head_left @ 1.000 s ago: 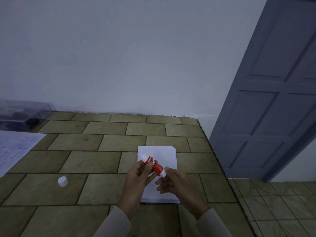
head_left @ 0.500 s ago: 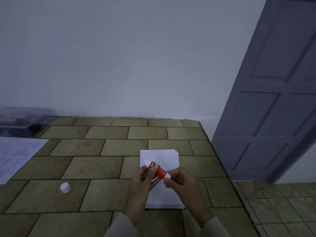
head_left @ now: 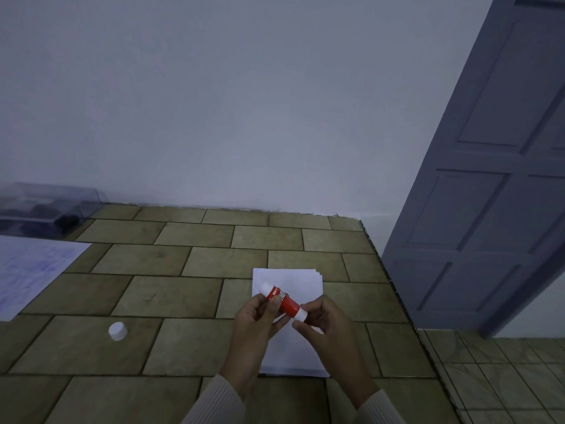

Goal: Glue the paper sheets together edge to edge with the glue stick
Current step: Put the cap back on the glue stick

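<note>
One red glue stick [head_left: 282,299] is hanging just above the stack of paper sheets [head_left: 290,276]. Its long axis is running from the bare white tip at 10 o'clock down to the white base at 4 o'clock. The left hand [head_left: 256,322] is gripping the red barrel, its fingers [head_left: 275,302] curling round it. The right hand [head_left: 324,328] is pinching the base end between thumb and forefinger, likely twisting the glue up. The left hand is sitting nearer the tip, so it is probably the one steering the stick down to a sheet edge. Compared with a second ago, the right hand is closing tighter on the base, while the stick is keeping its slant. The white cap [head_left: 118,331] is lying on the tiled desk [head_left: 171,261], well apart at 9 o'clock, and a printed sheet [head_left: 33,270] is lying farther left.
</note>
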